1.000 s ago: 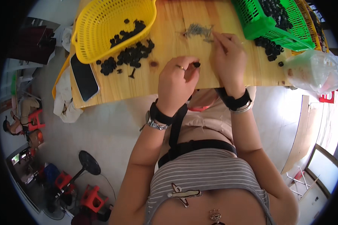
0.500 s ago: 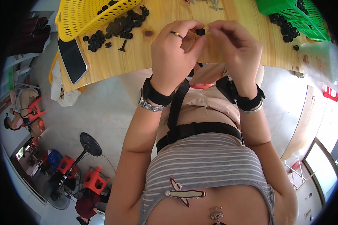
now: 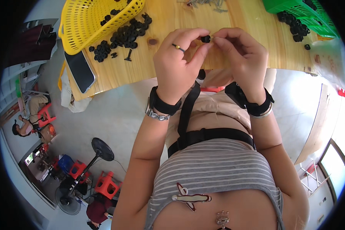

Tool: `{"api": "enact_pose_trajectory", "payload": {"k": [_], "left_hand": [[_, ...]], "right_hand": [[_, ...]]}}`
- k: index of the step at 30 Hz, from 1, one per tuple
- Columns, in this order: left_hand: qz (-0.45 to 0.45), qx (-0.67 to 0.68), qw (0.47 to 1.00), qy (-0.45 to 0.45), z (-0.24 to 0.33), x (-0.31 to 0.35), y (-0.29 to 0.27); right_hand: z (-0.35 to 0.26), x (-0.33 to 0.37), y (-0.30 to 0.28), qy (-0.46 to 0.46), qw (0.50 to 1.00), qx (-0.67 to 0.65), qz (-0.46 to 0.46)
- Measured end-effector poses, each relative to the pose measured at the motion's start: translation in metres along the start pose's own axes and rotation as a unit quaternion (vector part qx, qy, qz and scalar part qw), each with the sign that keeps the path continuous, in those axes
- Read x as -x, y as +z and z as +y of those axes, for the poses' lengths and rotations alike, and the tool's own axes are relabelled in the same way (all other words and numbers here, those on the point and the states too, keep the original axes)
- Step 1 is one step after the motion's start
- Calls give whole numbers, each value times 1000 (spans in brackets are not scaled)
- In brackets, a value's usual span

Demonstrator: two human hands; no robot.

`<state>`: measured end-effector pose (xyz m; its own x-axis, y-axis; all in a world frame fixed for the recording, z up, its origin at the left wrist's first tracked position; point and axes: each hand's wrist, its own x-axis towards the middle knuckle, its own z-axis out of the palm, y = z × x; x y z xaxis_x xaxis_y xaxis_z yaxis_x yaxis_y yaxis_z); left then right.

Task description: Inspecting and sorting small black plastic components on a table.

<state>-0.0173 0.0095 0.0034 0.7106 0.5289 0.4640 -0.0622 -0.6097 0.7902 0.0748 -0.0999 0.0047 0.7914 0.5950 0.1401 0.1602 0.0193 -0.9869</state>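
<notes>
My left hand [image 3: 176, 61] pinches a small round black plastic part [image 3: 206, 39] between thumb and fingertips, just above the near part of the table. Close against that part's right side, the fingertips of my right hand [image 3: 243, 53] are pressed together on a tiny, thin piece [image 3: 212, 37] that looks like a metal pin. Whether the pin has entered the black part cannot be made out. To the left lie a heap of loose black plastic parts [image 3: 128, 32] and a single black T-shaped piece [image 3: 128, 55].
A yellow perforated basket [image 3: 78, 28] stands at the left, beside a phone [image 3: 79, 71] on the table edge. Thin grey metal pins [image 3: 214, 4] lie at the far middle. At right are a green basket [image 3: 318, 17], black parts [image 3: 297, 28] and a plastic bag [image 3: 331, 63].
My right hand, blurred before, has steadied with its fingertips up against the black part. Both hands have come slightly nearer. The whole view has shifted a little.
</notes>
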Motion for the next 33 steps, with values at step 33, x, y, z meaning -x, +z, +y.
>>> {"api": "enact_pose_trajectory", "payload": {"k": [33], "left_hand": [[-57, 26, 997, -48, 2, -2, -9]], "right_hand": [[0, -3, -2, -161, 984, 72, -25]]}}
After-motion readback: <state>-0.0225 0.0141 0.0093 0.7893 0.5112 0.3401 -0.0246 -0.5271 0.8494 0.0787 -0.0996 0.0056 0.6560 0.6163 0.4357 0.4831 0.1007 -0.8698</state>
